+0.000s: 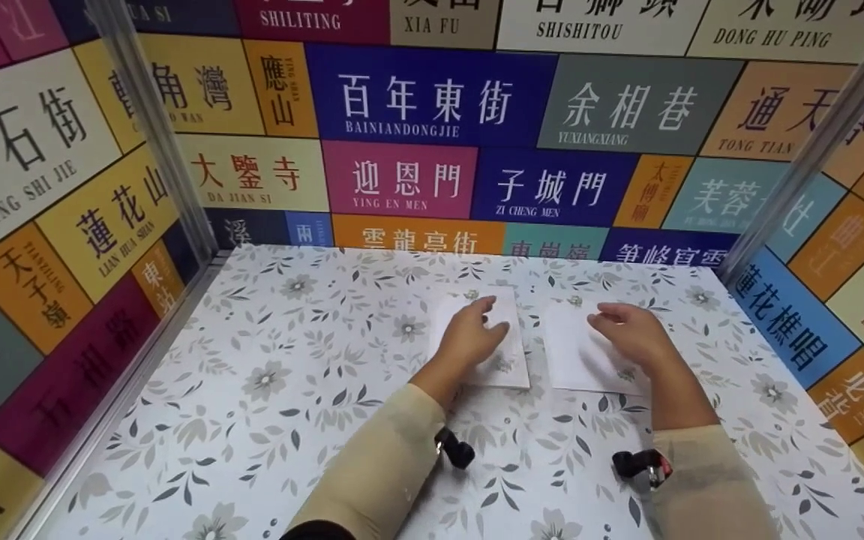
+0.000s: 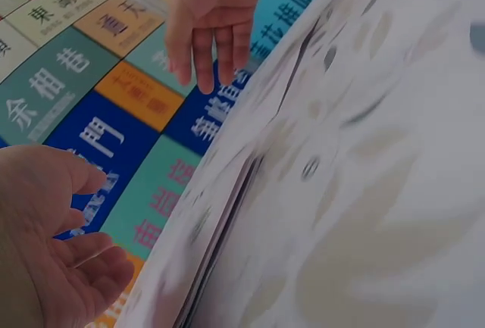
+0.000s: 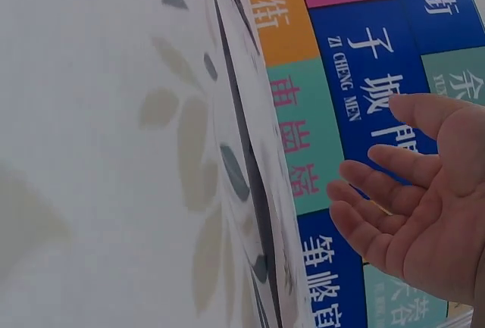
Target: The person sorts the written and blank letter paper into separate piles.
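Two thin white rectangular paper items with small green-grey floral prints lie side by side on the floral-patterned table; whether they are cards or booklets I cannot tell. Above the left paper item (image 1: 516, 330) is my left hand (image 1: 469, 336), its fingers loosely bent and holding nothing. My right hand (image 1: 633, 336) hovers over the right paper item (image 1: 565, 352), also without anything in it. In the right wrist view the right hand (image 3: 424, 207) is apart from the surface, palm showing and fingers relaxed. The left wrist view shows both hands, the left hand (image 2: 57, 241) nearer.
The white table surface (image 1: 252, 435) bears a grey leaf and flower pattern. Panels of colored Chinese place-name signs (image 1: 432, 97) stand behind and on both sides. A clear corner post (image 1: 169, 135) rises at the back left. Each sleeve carries a small black device (image 1: 458, 450).
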Motion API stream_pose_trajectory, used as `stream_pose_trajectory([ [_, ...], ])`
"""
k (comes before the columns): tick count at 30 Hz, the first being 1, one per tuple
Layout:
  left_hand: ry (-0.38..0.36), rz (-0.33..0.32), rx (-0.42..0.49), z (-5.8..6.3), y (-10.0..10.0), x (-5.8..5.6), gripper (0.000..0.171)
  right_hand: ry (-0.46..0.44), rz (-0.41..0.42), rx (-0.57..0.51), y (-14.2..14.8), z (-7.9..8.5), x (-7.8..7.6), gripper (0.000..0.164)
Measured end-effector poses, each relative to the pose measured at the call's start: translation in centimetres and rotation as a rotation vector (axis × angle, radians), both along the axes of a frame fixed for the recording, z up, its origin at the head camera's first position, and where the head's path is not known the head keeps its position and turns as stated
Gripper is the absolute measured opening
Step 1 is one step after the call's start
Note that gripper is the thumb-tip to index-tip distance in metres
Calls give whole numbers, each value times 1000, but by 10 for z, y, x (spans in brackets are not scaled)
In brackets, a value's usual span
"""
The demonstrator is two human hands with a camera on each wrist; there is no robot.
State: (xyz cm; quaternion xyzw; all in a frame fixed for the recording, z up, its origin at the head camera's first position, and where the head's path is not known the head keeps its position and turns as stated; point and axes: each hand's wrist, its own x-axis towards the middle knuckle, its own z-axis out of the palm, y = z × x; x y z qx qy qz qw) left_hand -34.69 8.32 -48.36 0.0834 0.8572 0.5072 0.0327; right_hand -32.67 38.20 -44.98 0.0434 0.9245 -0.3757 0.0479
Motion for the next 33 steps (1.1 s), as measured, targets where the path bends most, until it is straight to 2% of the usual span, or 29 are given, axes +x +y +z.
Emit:
stream_pose_trajectory([
  [3, 0, 46, 2, 0, -17, -5, 61, 14, 17, -3, -17, -1, -6, 73],
  [6, 3, 89, -22, 0, -31, -8, 62, -9, 21, -13, -31, -1, -13, 71],
  [13, -16, 149, -54, 2, -56, -14, 64, -9, 35, -77, -64, -2, -23, 69],
  [20, 40, 152, -40, 4, -80, -18, 64, -22, 39, -151, -94, 3, -27, 67],
  [28, 5, 185, -80, 2, -97, -22, 66, -48, 50, -162, -108, 3, -28, 68],
  [31, -16, 161, -92, 2, -98, -22, 70, -42, 85, -145, -109, -2, -28, 73],
  [33, -34, 114, -117, 1, -98, -22, 75, -47, 126, -118, -109, -6, -28, 78],
])
